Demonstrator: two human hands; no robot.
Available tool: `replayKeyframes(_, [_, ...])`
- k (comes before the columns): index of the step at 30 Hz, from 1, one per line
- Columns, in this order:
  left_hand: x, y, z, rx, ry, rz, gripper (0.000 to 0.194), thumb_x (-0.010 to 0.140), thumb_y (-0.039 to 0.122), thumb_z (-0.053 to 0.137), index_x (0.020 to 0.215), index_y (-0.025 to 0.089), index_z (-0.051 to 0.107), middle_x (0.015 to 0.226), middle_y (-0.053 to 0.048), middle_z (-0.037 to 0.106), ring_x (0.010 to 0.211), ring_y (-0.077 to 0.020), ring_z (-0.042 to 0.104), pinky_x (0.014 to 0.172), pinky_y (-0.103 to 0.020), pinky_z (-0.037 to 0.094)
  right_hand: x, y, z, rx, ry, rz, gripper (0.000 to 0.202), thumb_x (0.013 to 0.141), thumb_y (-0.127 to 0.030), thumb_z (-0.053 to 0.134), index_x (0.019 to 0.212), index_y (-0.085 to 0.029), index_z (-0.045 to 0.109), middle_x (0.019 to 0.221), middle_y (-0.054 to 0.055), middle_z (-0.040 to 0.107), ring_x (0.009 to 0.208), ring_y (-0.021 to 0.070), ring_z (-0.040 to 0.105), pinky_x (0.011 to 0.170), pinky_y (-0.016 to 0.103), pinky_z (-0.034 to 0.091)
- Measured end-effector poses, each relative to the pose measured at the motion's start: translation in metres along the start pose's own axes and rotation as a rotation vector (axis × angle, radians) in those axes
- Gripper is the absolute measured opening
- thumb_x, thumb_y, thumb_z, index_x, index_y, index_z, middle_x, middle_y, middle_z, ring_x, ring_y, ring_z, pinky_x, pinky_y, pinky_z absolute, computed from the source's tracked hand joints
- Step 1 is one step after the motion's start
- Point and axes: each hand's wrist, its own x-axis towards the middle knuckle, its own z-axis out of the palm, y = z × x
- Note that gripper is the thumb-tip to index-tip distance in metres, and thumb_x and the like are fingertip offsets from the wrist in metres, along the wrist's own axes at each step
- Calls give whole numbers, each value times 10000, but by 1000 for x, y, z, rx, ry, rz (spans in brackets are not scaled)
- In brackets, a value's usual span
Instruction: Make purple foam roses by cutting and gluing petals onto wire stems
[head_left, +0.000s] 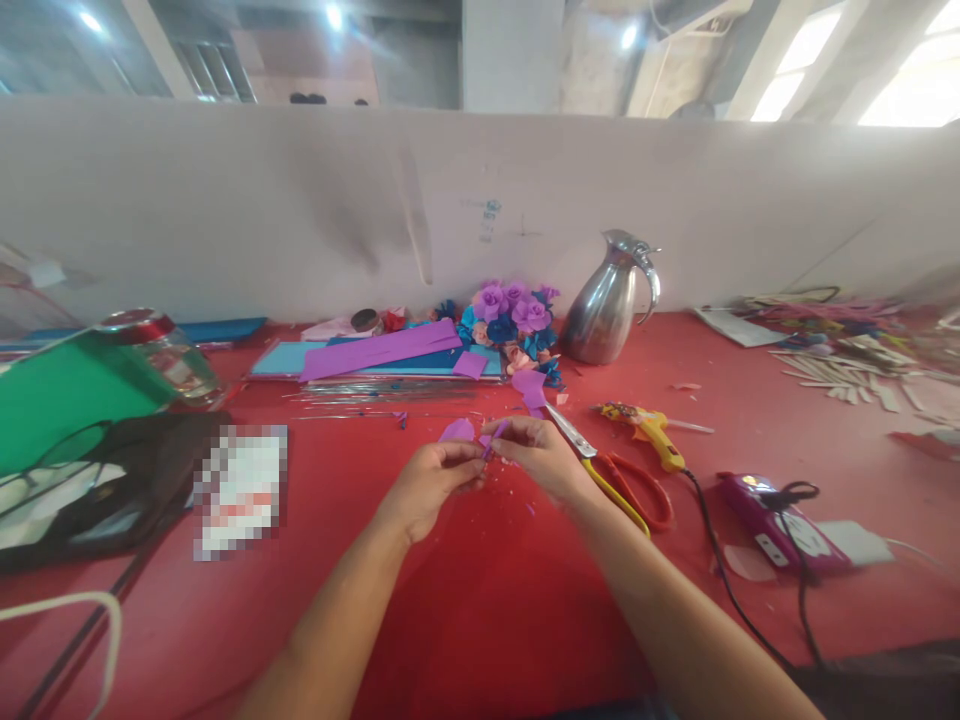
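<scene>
Over the red tabletop, my left hand [429, 487] and my right hand [536, 455] meet fingertip to fingertip. Both pinch a small, narrow strip of purple paper [493, 438], partly hidden by my fingers. A rounded purple paper petal [456, 430] shows just behind my left fingers; whether it is held or lies on the table I cannot tell. Beyond my right hand, a cut piece of purple paper [529, 388] touches the tips of scissors [571, 432] with red and yellow handles. Tiny purple scraps are scattered around my hands.
Behind lie purple paper strips [382, 350], thin wires [375, 398] and a bunch of paper flowers [514, 315]. A steel jug [604, 305] stands by the partition. To the right are a yellow glue gun [656, 440] and a purple power strip [780, 520]; at left, a glass jar [169, 355].
</scene>
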Motion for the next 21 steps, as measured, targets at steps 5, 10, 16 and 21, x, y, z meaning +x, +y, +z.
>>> replayKeyframes(5, [0, 3, -2, -20, 98, -37, 358, 465, 284, 855, 741, 148, 672, 706, -17, 653, 647, -134, 603, 708, -292, 465, 1, 3, -2, -8, 13, -56, 294, 652, -231, 633, 939, -168, 617, 678, -26, 591, 631, 118, 524, 638, 271, 384])
replayKeyframes(10, [-2, 6, -4, 137, 53, -5, 279, 509, 334, 823, 657, 142, 685, 640, -12, 633, 611, -124, 544, 654, -267, 421, 2, 1, 0, 37, 39, -59, 345, 632, -228, 647, 967, -187, 574, 645, -41, 582, 610, 117, 517, 610, 263, 375])
replayKeyframes(16, [0, 2, -1, 93, 161, 150, 226, 577, 340, 793, 686, 159, 713, 697, -28, 654, 682, -141, 547, 701, -261, 421, -2, -3, 4, 200, 95, 58, 351, 607, -243, 677, 948, -191, 607, 767, 15, 653, 669, 126, 546, 612, 252, 387])
replayKeyframes(21, [0, 1, 0, 103, 212, 249, 206, 601, 345, 784, 695, 168, 735, 813, -55, 680, 807, -186, 584, 784, -285, 439, -4, 7, 16, 157, 83, 37, 281, 615, -349, 744, 820, -177, 659, 758, 20, 641, 692, 130, 551, 642, 253, 405])
